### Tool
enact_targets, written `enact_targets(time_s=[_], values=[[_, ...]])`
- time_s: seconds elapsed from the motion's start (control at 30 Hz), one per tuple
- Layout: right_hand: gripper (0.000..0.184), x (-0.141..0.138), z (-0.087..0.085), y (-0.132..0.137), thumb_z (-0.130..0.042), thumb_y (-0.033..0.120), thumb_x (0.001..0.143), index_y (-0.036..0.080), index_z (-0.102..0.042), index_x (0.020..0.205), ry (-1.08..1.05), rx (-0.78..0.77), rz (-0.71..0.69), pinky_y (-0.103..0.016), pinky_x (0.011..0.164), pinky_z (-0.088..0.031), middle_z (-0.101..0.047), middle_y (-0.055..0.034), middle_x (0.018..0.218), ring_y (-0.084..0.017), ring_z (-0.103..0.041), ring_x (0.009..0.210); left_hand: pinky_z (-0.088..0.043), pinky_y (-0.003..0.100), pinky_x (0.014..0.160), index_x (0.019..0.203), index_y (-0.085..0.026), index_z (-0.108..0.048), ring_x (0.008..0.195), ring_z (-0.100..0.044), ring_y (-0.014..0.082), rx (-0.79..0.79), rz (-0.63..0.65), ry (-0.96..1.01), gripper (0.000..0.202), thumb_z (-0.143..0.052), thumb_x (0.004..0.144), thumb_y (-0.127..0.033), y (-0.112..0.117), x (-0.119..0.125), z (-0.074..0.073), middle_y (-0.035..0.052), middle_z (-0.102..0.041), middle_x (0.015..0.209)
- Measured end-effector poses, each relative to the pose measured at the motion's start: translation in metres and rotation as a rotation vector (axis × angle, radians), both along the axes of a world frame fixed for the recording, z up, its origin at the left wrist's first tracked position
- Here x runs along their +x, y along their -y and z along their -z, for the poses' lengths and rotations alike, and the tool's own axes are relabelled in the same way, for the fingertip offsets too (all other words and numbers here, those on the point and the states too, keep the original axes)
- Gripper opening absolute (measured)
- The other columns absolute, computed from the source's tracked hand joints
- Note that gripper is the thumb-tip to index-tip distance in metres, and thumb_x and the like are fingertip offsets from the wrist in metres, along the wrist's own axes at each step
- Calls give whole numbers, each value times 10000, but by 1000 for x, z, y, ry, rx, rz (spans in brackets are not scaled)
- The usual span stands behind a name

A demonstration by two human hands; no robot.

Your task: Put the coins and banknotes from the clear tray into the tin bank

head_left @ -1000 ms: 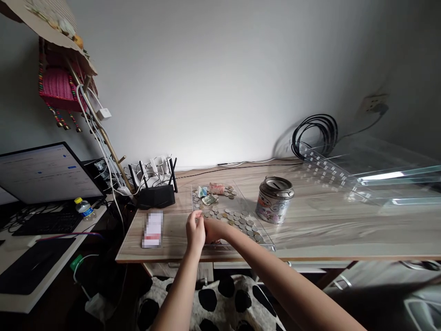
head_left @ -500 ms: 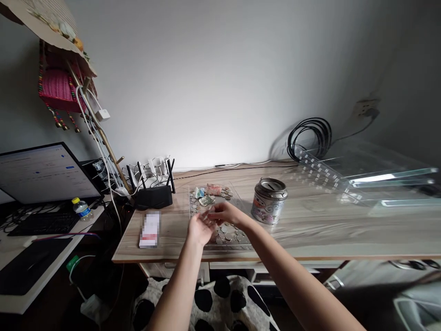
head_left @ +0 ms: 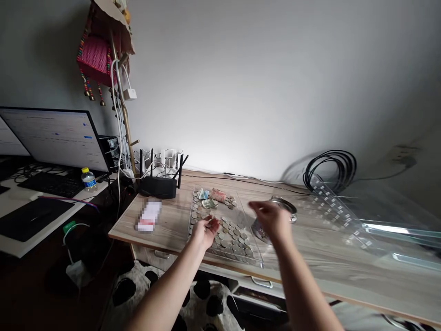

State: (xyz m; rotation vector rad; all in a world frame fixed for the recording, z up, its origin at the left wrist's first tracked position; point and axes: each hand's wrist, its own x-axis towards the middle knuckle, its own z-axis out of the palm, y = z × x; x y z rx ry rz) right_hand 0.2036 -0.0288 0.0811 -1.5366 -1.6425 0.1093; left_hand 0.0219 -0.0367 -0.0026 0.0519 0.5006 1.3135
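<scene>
The metal tin (head_left: 285,203) stands upright, right of the clear tray (head_left: 241,214) of coins (head_left: 237,234); the right hand (head_left: 273,219), nearer it, is narrowly bunched; the left hand (head_left: 205,231) cups palm-up over the tray; whether either holds coins, I cannot tell.

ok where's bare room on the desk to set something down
Bare wood shows between the pixelated item and clear tray, and between the tin and clear plastic. Crowded: the tray of coins and banknotes, and around the cabled router.

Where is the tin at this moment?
In the head view, the tin stands on the desk, right of the tray, partly hidden behind the right hand.
</scene>
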Motion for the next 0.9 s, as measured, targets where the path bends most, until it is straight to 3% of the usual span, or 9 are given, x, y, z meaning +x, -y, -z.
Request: enact_targets(time_s=[0.07,0.17,0.3,0.4,0.5,0.6,0.67,0.77,0.9], values=[[374,37,-16,-9,-486,479,688,177,-672,807,83,-32,287,-322,551,-398,-623,-106,697,-225,-551,633,-514,252,668,739,-93,-541,666,-617,127,9,-56,-36,222,-370,663,26,1,1,0,84,-599,671],[296,72,-28,-26,-557,422,614,188,-688,739,244,-220,409,-339,505,-373,-612,-131,699,-250,-542,614,-521,246,673,765,-86,-536,736,-626,144,36,-38,-64,241,-361,673,51,3,4,-3,108,-622,740],[234,72,-32,-35,-576,362,581,208,-689,717,327,-368,440,-318,500,-363,-616,-133,733,-244,-545,644,-525,199,627,782,-65,-540,795,-623,161,-37,19,-73,153,-420,724,9,0,4,-9,136,-629,801],[319,50,-29,-25,-540,393,628,196,-672,842,315,-229,472,-317,535,-367,-620,-136,817,-262,-546,740,-494,127,513,766,-69,-551,701,-624,112,-108,79,-93,94,-465,746,-37,-6,2,-12,109,-632,772],[345,9,-12,-7,-420,375,742,206,-624,964,255,42,320,-280,569,-370,-622,-93,896,-216,-543,788,-313,84,289,711,-94,-550,392,-490,17,-38,178,-207,94,-509,767,-157,-11,0,-13,37,-604,630],[300,-42,18,4,-421,363,750,215,-658,858,221,-210,-173,-228,510,-361,-641,-43,744,-147,-546,607,-99,132,233,612,-128,-495,233,-212,-7,53,205,-396,250,-556,731,-339,-12,1,-9,-78,-394,377],[301,-66,36,6,-416,353,756,207,-673,814,206,-297,-364,-217,503,-357,-640,-37,719,-136,-539,583,-62,152,255,571,-156,-436,226,-167,6,87,156,-510,322,-570,687,-426,-11,3,-4,-110,-265,327],[273,-80,49,6,-428,317,748,223,-679,805,191,-261,-311,-213,515,-350,-637,-32,790,-133,-535,621,-62,162,281,600,-175,-425,235,-202,21,153,103,-642,321,-543,680,-462,-10,8,1,-106,-275,343],[222,-73,45,8,-460,251,717,247,-674,774,226,-249,-191,-211,532,-340,-625,-17,842,-120,-530,641,-55,176,304,583,-176,-417,242,-192,29,134,268,-684,292,-443,745,-418,-11,9,1,-81,-310,356]])
